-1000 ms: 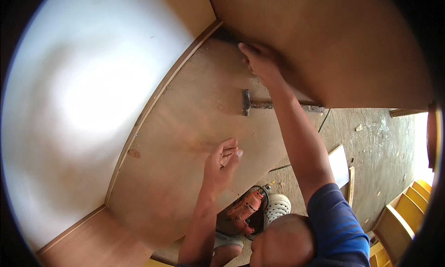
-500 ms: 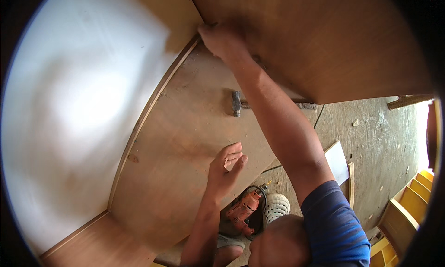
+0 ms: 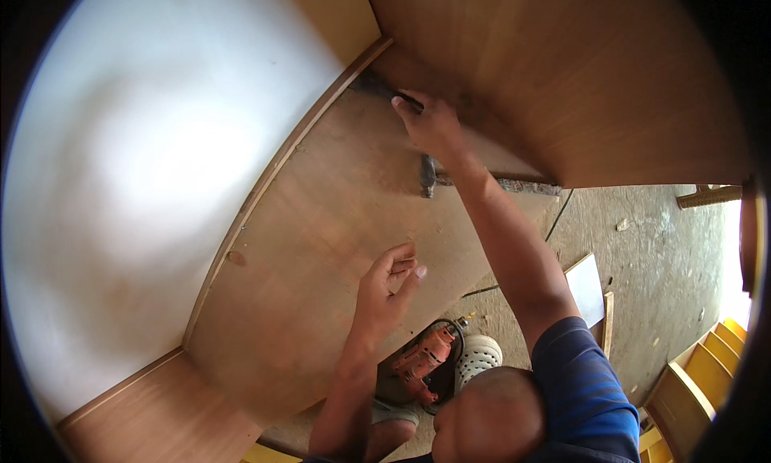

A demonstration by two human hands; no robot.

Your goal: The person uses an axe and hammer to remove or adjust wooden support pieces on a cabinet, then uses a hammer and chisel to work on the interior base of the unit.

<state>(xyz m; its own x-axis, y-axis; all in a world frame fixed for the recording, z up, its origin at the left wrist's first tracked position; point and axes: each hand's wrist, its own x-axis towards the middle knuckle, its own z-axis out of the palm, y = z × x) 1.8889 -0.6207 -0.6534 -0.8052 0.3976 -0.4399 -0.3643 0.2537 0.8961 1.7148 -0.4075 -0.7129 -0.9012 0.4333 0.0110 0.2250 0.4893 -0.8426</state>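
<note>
My right hand (image 3: 436, 126) is closed on a dark hand tool (image 3: 408, 100), near the far corner of a brown wooden cabinet. The tool's blurred head points at the wooden strip (image 3: 277, 162) along the white panel; its exact kind is unclear. Beneath my right forearm a hammer (image 3: 428, 178) lies on the cabinet's brown inner board (image 3: 321, 230), its worn handle stretching right. My left hand (image 3: 389, 285) hovers over the same board, holding nothing, with its fingers loosely bent and the thumb apart.
An orange power drill (image 3: 422, 363) with a black cord lies beside my pale clog (image 3: 478, 358). A tall brown panel (image 3: 578, 85) rises on the right. On the concrete floor are a white board piece (image 3: 585, 290) and a wood strip (image 3: 608, 322); yellow shelving (image 3: 707, 367) stands lower right.
My right hand has pulled back from the far corner, toward me and to the right, and the dark tool in it now shows. My left hand has barely moved. The view has shifted slightly.
</note>
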